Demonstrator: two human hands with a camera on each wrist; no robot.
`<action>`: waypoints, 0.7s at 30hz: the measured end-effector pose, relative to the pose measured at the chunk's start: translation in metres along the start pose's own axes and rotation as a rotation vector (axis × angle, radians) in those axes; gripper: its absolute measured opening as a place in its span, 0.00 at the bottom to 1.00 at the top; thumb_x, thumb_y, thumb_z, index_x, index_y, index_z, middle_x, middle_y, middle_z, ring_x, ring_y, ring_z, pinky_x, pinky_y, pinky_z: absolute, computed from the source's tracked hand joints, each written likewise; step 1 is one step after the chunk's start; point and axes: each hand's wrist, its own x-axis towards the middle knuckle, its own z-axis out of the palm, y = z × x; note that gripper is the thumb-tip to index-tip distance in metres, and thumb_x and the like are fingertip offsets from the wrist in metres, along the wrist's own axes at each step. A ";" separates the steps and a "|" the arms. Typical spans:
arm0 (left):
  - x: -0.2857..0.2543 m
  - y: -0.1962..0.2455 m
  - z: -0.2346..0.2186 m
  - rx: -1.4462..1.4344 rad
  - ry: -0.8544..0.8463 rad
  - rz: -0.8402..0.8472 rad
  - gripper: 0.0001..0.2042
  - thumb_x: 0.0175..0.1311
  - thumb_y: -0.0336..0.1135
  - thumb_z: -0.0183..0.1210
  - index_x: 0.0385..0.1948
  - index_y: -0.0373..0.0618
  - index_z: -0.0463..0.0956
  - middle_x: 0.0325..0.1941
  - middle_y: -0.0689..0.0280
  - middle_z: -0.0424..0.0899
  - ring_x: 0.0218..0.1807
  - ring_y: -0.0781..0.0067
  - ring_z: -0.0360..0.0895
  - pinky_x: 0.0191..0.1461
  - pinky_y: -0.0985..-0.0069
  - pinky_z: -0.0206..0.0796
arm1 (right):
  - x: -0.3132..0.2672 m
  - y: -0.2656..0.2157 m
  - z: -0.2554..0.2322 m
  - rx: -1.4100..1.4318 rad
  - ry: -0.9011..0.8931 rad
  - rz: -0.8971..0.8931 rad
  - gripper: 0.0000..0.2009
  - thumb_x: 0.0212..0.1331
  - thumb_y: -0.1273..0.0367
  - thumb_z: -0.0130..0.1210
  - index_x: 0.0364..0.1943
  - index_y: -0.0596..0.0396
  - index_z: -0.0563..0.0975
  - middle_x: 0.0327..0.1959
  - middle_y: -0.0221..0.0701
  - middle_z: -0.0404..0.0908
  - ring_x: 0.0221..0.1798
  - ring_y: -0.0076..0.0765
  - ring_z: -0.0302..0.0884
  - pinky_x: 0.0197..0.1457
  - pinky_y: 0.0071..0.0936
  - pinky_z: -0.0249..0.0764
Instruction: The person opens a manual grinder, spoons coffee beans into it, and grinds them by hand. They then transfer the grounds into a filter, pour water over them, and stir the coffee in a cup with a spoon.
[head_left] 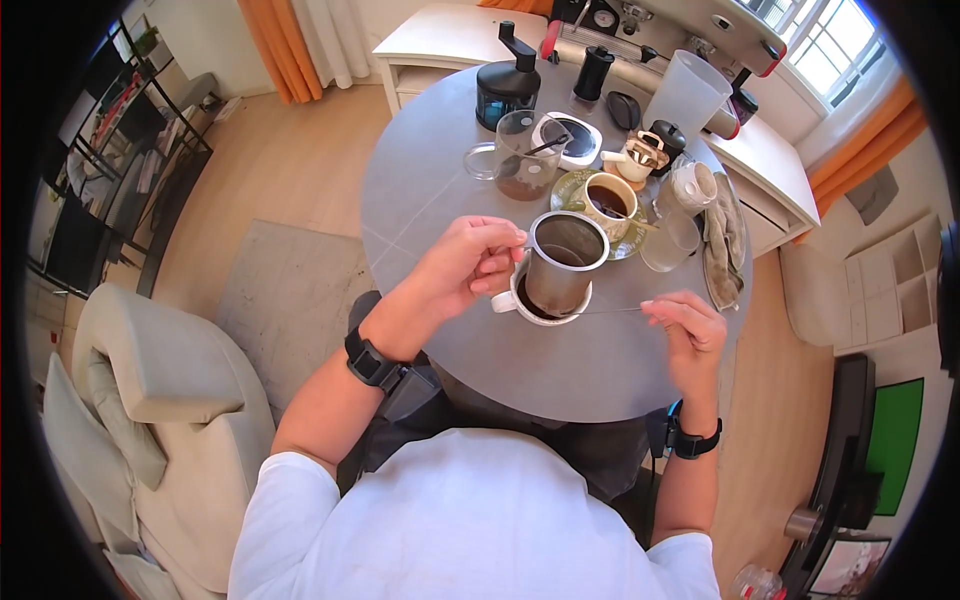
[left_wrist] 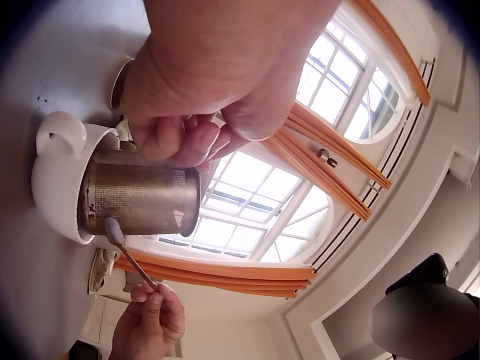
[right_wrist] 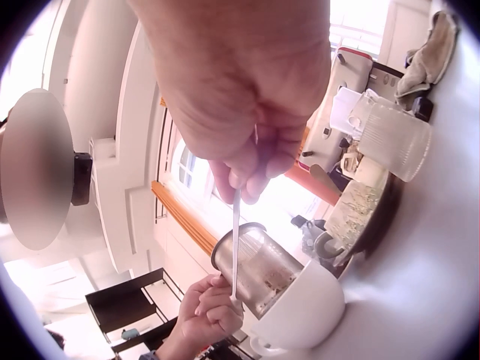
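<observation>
A metal mesh filter [head_left: 562, 284] stands in a white cup [left_wrist: 56, 184], its lower part inside the cup's mouth. My left hand [head_left: 468, 262] pinches the filter near its top rim. Dark specks cling to the mesh in the left wrist view. In my right hand [head_left: 690, 328] I pinch the end of a thin spoon [left_wrist: 137, 262]. The spoon's small bowl is right at the side of the filter, close above the cup's rim. Dark liquid shows in the cup beside the filter in the head view.
Behind the white cup, a patterned cup [head_left: 606, 203] of dark liquid sits on a green saucer [head_left: 567, 190]. Around it stand a glass mug [head_left: 520, 170], a scale [head_left: 567, 140], a black-lidded grinder [head_left: 507, 85], a clear glass [head_left: 668, 240] and a cloth [head_left: 722, 245].
</observation>
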 end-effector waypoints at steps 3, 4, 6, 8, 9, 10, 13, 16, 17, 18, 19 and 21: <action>0.002 -0.001 -0.003 0.012 -0.026 0.007 0.10 0.72 0.31 0.59 0.27 0.42 0.78 0.13 0.75 0.64 0.12 0.83 0.58 0.18 0.79 0.46 | 0.007 -0.004 -0.005 0.037 0.041 -0.008 0.10 0.66 0.82 0.59 0.43 0.59 0.90 0.38 0.33 0.88 0.36 0.29 0.84 0.40 0.24 0.78; 0.002 0.000 -0.004 0.013 -0.027 0.007 0.10 0.72 0.31 0.59 0.27 0.42 0.78 0.13 0.75 0.64 0.12 0.83 0.58 0.18 0.79 0.46 | 0.008 -0.004 -0.006 0.055 0.064 -0.021 0.10 0.66 0.82 0.58 0.43 0.59 0.90 0.38 0.33 0.88 0.36 0.29 0.84 0.40 0.24 0.78; 0.002 0.002 -0.005 0.021 -0.094 0.006 0.10 0.72 0.31 0.59 0.27 0.42 0.78 0.13 0.75 0.64 0.12 0.83 0.58 0.18 0.79 0.46 | 0.008 0.002 -0.004 0.043 0.053 -0.005 0.10 0.66 0.82 0.59 0.43 0.59 0.90 0.38 0.33 0.88 0.36 0.29 0.84 0.40 0.24 0.79; 0.003 0.004 -0.007 0.013 -0.092 0.007 0.10 0.72 0.31 0.59 0.27 0.42 0.78 0.13 0.75 0.64 0.12 0.83 0.58 0.18 0.79 0.46 | 0.007 0.011 -0.001 0.033 0.040 0.006 0.10 0.65 0.82 0.59 0.43 0.59 0.90 0.38 0.34 0.88 0.35 0.29 0.84 0.40 0.24 0.79; 0.003 0.005 -0.008 0.005 -0.086 0.008 0.10 0.71 0.31 0.59 0.27 0.42 0.78 0.13 0.75 0.64 0.12 0.83 0.59 0.18 0.79 0.46 | 0.005 0.015 0.000 0.000 -0.024 -0.009 0.10 0.65 0.82 0.59 0.43 0.59 0.90 0.37 0.34 0.88 0.35 0.29 0.84 0.40 0.24 0.79; 0.003 0.006 -0.009 0.006 -0.082 0.011 0.10 0.71 0.31 0.59 0.27 0.42 0.78 0.13 0.75 0.64 0.12 0.83 0.59 0.18 0.79 0.46 | 0.004 0.017 0.001 -0.032 -0.087 -0.024 0.10 0.65 0.82 0.59 0.42 0.59 0.90 0.37 0.34 0.88 0.35 0.30 0.84 0.40 0.24 0.79; 0.006 0.005 -0.011 -0.002 -0.085 0.004 0.09 0.71 0.30 0.58 0.27 0.42 0.78 0.13 0.75 0.65 0.12 0.83 0.59 0.19 0.79 0.46 | 0.008 0.005 0.001 0.021 -0.043 -0.024 0.11 0.64 0.83 0.58 0.42 0.59 0.90 0.37 0.34 0.88 0.35 0.30 0.83 0.40 0.25 0.79; 0.007 0.005 -0.010 0.007 -0.069 -0.008 0.09 0.71 0.30 0.58 0.27 0.42 0.79 0.13 0.75 0.65 0.12 0.82 0.59 0.19 0.78 0.46 | 0.014 -0.002 -0.004 0.040 -0.008 -0.051 0.11 0.64 0.84 0.58 0.42 0.60 0.90 0.37 0.34 0.88 0.36 0.30 0.84 0.40 0.25 0.79; 0.007 0.005 -0.011 0.015 -0.077 -0.006 0.09 0.71 0.30 0.58 0.27 0.42 0.79 0.13 0.75 0.65 0.12 0.82 0.59 0.19 0.78 0.46 | 0.015 -0.002 -0.004 0.039 -0.006 -0.049 0.11 0.64 0.84 0.58 0.42 0.60 0.90 0.37 0.34 0.88 0.36 0.30 0.84 0.40 0.25 0.79; 0.006 0.005 -0.011 0.022 -0.085 -0.003 0.09 0.71 0.30 0.58 0.28 0.41 0.79 0.13 0.75 0.65 0.12 0.82 0.59 0.19 0.78 0.46 | 0.017 -0.002 -0.003 0.027 0.024 -0.054 0.11 0.63 0.84 0.58 0.42 0.60 0.90 0.37 0.34 0.88 0.36 0.30 0.84 0.40 0.25 0.79; 0.006 0.005 -0.011 0.022 -0.085 -0.003 0.09 0.71 0.30 0.58 0.28 0.41 0.79 0.13 0.75 0.65 0.12 0.82 0.59 0.19 0.78 0.46 | 0.018 -0.002 -0.002 0.015 0.053 -0.060 0.12 0.63 0.85 0.58 0.42 0.60 0.90 0.37 0.34 0.88 0.36 0.30 0.83 0.40 0.25 0.79; 0.005 0.006 -0.011 0.010 -0.090 -0.004 0.09 0.71 0.30 0.58 0.28 0.41 0.79 0.13 0.75 0.65 0.12 0.82 0.59 0.19 0.78 0.46 | 0.014 0.008 0.000 -0.014 -0.007 -0.061 0.12 0.63 0.84 0.58 0.42 0.59 0.90 0.37 0.34 0.88 0.36 0.30 0.83 0.40 0.25 0.79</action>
